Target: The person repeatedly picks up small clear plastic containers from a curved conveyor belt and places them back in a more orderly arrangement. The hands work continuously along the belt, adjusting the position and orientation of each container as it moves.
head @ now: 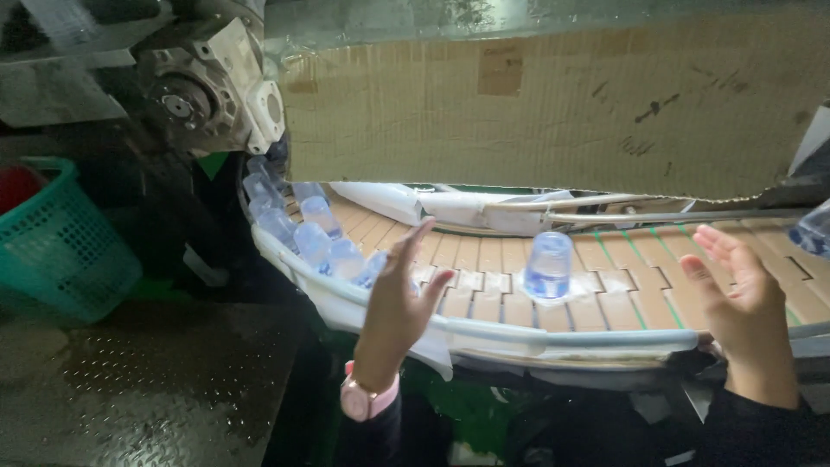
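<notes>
Clear plastic bottle [548, 265] upright on slatted conveyor [640, 298], left hand [399, 294], right hand [735, 294] spread wide, empty.

Single head camera, angled down and forward, close over curved conveyor [605, 285], cardboard wall [553, 104] behind

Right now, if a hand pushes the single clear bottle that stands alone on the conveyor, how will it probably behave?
The lone clear bottle stands upright on a narrow base on the slatted conveyor, so a push high up would likely tip it. It looks like thin plastic, probably light unless filled. Neither the left hand nor the right hand touches it.
</notes>
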